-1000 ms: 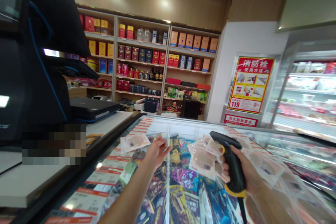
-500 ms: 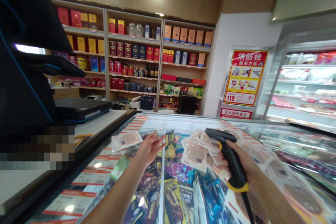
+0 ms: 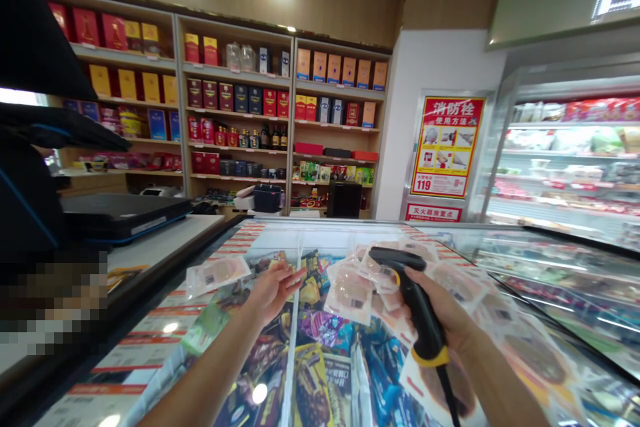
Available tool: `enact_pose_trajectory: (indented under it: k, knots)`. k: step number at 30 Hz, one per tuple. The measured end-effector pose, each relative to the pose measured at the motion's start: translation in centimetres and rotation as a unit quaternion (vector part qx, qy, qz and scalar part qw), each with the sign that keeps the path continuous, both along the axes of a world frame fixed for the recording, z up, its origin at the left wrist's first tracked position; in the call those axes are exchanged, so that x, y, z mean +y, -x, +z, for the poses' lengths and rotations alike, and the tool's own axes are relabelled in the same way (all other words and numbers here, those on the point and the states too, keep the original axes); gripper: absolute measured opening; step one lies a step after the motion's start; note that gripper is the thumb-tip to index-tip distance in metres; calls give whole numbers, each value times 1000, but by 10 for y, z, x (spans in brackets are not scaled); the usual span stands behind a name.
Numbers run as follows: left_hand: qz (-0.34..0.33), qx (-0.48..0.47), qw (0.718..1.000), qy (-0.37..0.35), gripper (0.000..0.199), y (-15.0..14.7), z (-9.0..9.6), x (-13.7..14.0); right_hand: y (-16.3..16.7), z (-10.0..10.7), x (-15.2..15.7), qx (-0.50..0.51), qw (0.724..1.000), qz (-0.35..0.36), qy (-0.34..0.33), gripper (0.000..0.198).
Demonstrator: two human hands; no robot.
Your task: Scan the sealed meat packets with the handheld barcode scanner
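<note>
Grips a barcode scanner in the right hand beside clear packets, with a loosely spread left hand farther left.

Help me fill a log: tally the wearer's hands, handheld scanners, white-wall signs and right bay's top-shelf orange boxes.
Left hand and right hand: 2
Handheld scanner: 1
Upper sign and lower sign: 2
Orange boxes: 6
Total: 11

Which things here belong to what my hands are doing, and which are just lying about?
In use:
handheld scanner, in the right hand
probably the clear packets beside it

Just around:
shelved boxes
red poster
price labels
</note>
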State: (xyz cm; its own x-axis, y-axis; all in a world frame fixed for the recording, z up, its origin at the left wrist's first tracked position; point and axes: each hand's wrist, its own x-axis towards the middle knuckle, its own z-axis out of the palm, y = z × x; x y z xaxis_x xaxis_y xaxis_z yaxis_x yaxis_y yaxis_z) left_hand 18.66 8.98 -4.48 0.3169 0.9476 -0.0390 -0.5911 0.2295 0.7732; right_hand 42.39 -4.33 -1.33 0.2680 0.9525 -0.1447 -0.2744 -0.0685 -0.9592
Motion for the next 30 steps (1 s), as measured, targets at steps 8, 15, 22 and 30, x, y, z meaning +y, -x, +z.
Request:
enact_pose_trajectory:
  k: [8, 15, 22, 30]
  knots:
    - [-12, 43, 999, 0, 19, -36, -1, -2, 0, -6, 2, -61, 998, 28, 9, 32]
    - [-3, 80, 997, -7, 15, -56, -8, -3, 0, -5, 1, -45, 999, 26, -11, 30]
    - [25, 127, 991, -15, 15, -72, -13, 1, 2, -3, -1, -37, 999, 36, -6, 27]
    - [17, 112, 994, -12, 20, -79, -29, 10, 0, -3, 0, -41, 999, 34, -6, 28]
